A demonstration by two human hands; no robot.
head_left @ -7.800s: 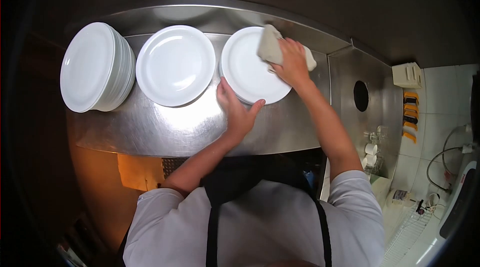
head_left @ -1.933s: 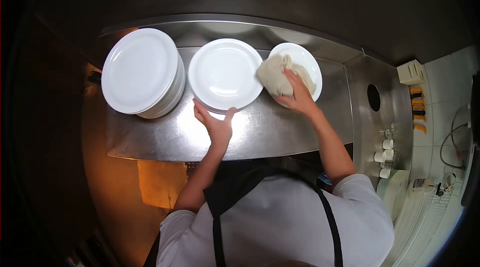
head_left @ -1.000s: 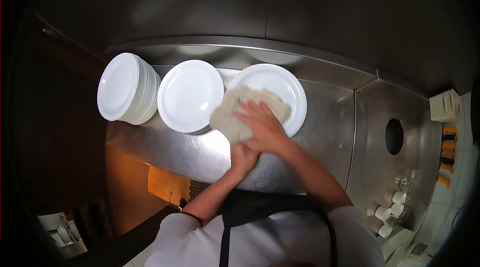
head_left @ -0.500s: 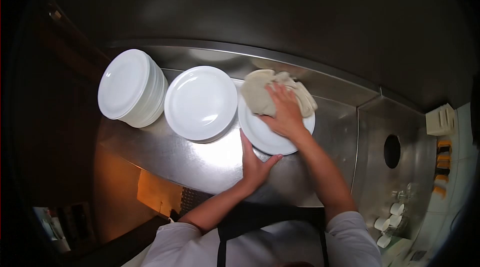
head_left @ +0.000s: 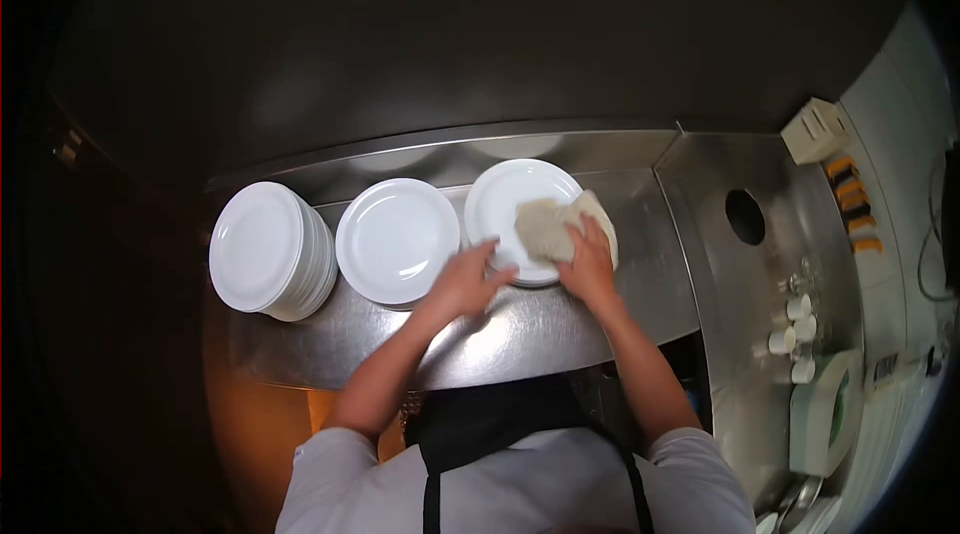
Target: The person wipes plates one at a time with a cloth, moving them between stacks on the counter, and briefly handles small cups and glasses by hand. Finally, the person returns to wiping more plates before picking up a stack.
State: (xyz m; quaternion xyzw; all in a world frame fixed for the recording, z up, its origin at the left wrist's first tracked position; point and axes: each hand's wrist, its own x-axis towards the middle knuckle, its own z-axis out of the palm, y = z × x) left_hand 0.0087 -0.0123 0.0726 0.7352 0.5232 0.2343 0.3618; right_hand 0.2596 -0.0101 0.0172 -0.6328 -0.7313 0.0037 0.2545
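Observation:
A white plate (head_left: 490, 199) lies on the steel counter at the right end of a row of plates. Over its right part is a bunched beige cloth (head_left: 545, 231). The fingers of my right hand (head_left: 590, 269) are closed on the cloth at the plate's lower right rim. My left hand (head_left: 466, 284) is open, thumb and fingers apart, its fingertips close to the plate's lower left edge. Just left of that hand sits a low stack of white plates (head_left: 398, 239). Farther left, a tall stack of white plates (head_left: 260, 246) leans a little in this view.
The steel counter (head_left: 400, 349) has a raised back edge under a dark wall. To the right, a second steel surface has a round dark hole (head_left: 745, 217), with small white cups (head_left: 798, 308) and glasses nearby. A white-green container (head_left: 828, 414) stands at lower right.
My left hand has come off the plate's rim and opened beside it. My right hand has drawn the cloth from the plate's top toward its right side. The camera view has shifted.

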